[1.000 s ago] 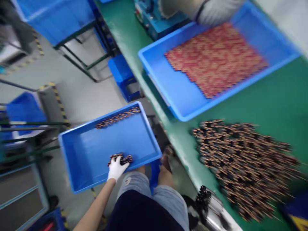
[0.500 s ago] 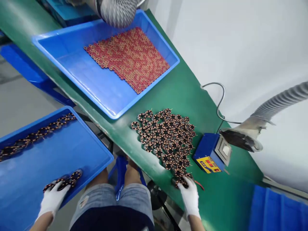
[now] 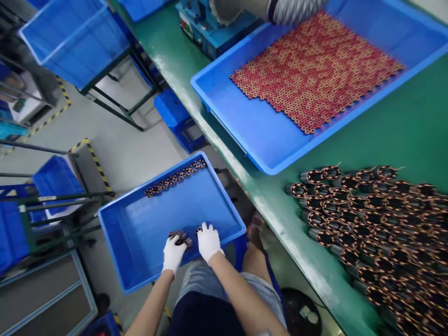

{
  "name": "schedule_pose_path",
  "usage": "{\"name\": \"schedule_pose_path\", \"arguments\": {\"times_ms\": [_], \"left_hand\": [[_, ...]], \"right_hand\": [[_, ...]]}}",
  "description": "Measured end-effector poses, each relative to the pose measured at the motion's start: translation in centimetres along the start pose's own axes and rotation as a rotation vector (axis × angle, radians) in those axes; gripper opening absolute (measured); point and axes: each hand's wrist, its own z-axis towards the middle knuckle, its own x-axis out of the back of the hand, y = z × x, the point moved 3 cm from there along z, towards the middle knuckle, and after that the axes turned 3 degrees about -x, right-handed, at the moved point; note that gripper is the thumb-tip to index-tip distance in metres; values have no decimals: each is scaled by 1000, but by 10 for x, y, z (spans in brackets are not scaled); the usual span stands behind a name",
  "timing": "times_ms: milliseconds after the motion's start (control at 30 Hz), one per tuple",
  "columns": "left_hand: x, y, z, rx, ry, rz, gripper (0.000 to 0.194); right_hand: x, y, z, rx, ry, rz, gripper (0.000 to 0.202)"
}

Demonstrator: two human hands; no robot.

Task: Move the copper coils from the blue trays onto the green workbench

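My left hand (image 3: 174,253), in a white glove, is closed around a few copper-wound motor stators (image 3: 180,239) inside a blue tray (image 3: 117,252). Close by on its right, my right hand (image 3: 209,242), also gloved, has its fingers curled over a stator, of which only a dark edge shows by the thumb. A row of stators (image 3: 175,177) stands along the tray's far wall. Many more stators (image 3: 364,228) are grouped upright on the green workbench (image 3: 266,200) to the right.
A large blue bin (image 3: 241,135) on the bench holds many small red-and-tan rings (image 3: 325,70). Behind it are a teal machine (image 3: 210,32) and a ribbed duct (image 3: 294,9). A blue stool (image 3: 178,116) and a blue crate on a stand (image 3: 77,37) are on the left.
My right hand has moved from the stators on the bench into the tray, beside my left hand. The view has swung left, showing the whole tray and more floor.
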Motion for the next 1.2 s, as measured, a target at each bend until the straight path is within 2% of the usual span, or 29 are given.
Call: {"name": "schedule_pose_path", "arguments": {"times_ms": [67, 100, 167, 233, 300, 367, 400, 467, 533, 600, 633, 700, 767, 867, 967, 1033, 1133, 1200], "left_hand": [[26, -2, -9, 39, 7, -39, 45], [41, -1, -14, 71, 32, -84, 47], [66, 7, -23, 35, 57, -149, 48], [83, 24, -34, -35, 103, -141, 45], [85, 50, -49, -135, 98, -114, 39], [70, 86, -72, -328, 21, -71, 32], [57, 106, -87, -464, -53, -36, 29], [22, 149, -125, -779, -252, 77, 25], [-17, 188, -171, -1043, -465, 250, 25], [-54, 219, -215, -1185, -643, 448, 30], [-71, 231, -234, -1213, -706, 552, 33], [-99, 251, -262, -1205, -752, 731, 41], [-120, 268, -277, -1156, -700, 827, 49], [-142, 284, -287, -1074, -577, 854, 50], [-152, 295, -296, -1034, -466, 829, 43], [-152, 299, -302, -1049, -400, 783, 40], [-143, 286, -301, -1097, -314, 736, 41], [-136, 261, -289, -1176, -324, 715, 41]], "right_hand": [[-4, -5, 18, -33, -42, -9, 37], [-4, -6, 21, -27, -60, -3, 36], [1, -5, 19, -10, -77, 29, 30], [13, 0, 0, -12, -49, 83, 23], [26, 12, -35, -36, 29, 153, 23], [37, 34, -86, -98, 177, 250, 18], [42, 51, -117, -154, 352, 391, 13], [42, 92, -183, -298, 675, 521, 13], [32, 135, -248, -474, 937, 441, 19], [16, 179, -305, -798, 1108, 359, 37], [8, 198, -327, -950, 1133, 365, 47], [-5, 232, -359, -1139, 1141, 404, 63], [-10, 259, -373, -1180, 1135, 421, 70], [-8, 289, -376, -1132, 1189, 385, 66], [-4, 306, -376, -1063, 1273, 316, 55], [-7, 310, -379, -1046, 1291, 214, 56], [-15, 308, -380, -961, 1205, -58, 54], [-20, 304, -379, -866, 1129, -219, 52]]}}
